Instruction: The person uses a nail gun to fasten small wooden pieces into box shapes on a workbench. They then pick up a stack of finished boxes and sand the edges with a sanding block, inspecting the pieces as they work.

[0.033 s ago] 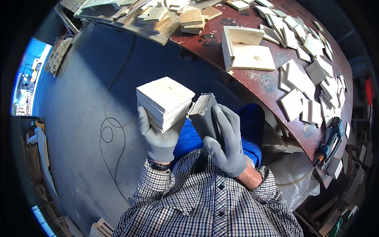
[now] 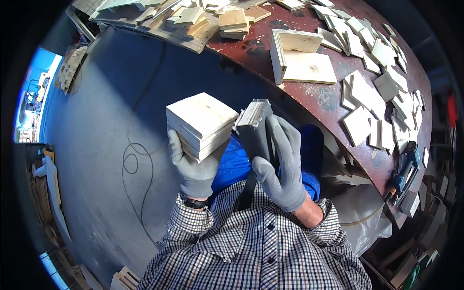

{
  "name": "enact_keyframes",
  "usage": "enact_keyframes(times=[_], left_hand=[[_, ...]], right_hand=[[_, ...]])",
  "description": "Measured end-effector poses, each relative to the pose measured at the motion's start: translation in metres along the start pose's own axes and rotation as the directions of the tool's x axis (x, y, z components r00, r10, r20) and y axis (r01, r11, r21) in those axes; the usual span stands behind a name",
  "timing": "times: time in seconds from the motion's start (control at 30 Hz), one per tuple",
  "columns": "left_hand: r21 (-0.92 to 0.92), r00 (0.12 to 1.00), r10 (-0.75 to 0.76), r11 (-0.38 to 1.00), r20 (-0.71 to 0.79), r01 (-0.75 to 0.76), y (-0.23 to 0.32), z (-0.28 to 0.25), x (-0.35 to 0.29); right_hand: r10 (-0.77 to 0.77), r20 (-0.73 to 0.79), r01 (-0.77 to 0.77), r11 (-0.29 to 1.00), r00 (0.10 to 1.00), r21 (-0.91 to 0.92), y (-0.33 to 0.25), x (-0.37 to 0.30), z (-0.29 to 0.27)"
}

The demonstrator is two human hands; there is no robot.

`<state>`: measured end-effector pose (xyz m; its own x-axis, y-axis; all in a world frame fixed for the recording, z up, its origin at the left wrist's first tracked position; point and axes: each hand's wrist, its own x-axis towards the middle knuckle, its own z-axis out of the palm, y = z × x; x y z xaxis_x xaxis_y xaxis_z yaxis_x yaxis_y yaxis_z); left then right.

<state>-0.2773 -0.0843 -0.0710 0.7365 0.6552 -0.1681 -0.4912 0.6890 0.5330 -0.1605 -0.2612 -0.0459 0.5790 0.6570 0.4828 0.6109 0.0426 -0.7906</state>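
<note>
Stack of pale wooden boards (image 2: 202, 110) sits in the left hand (image 2: 195, 170) from where I stand, held up over the person's lap, its edges roughly flush. That gloved hand grips it from below and the side, thumb up along the near left edge. The right hand (image 2: 284, 174) is closed around a dark-faced block (image 2: 254, 140), fingers along its right side and thumb low in front; block and stack are so near that I can't tell whether they touch. It looks to me like an edge-rubbing step. To do it well, I'd pinch the boards tight so none slides, lay the dark face flat to the edges, and press evenly without rocking over the corners.

By count: two hands, one stack, one block. The boards within the stack are too tightly layered for me to number. On the red worktop (image 2: 316, 99) are one open-cornered wooden piece (image 2: 309, 67) and one power tool (image 2: 407, 168), plus scattered boards (image 2: 357, 126), overlapping too much for a sure figure.
</note>
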Motion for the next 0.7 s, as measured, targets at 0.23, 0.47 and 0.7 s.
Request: enact_keyframes(times=[0.23, 0.47, 0.7], left_hand=[[-0.141, 0.992, -0.085, 0.985, 0.097, 0.098, -0.008, -0.008, -0.006], [0.061, 0.999, -0.017, 0.998, -0.037, 0.019, 0.004, -0.012, -0.009], [-0.357, 0.970, -0.033, 0.926, 0.242, 0.120, 0.006, -0.018, -0.001]], right_hand=[[-0.068, 0.199, 0.092, 0.989, 0.978, -0.113, -0.038, 0.056, -0.006], [0.012, 0.418, 0.089, 0.971, 0.908, -0.223, -0.005, -0.023, -0.042], [0.273, 0.050, -0.276, 0.958, 0.961, 0.080, -0.009, 0.026, -0.048]])
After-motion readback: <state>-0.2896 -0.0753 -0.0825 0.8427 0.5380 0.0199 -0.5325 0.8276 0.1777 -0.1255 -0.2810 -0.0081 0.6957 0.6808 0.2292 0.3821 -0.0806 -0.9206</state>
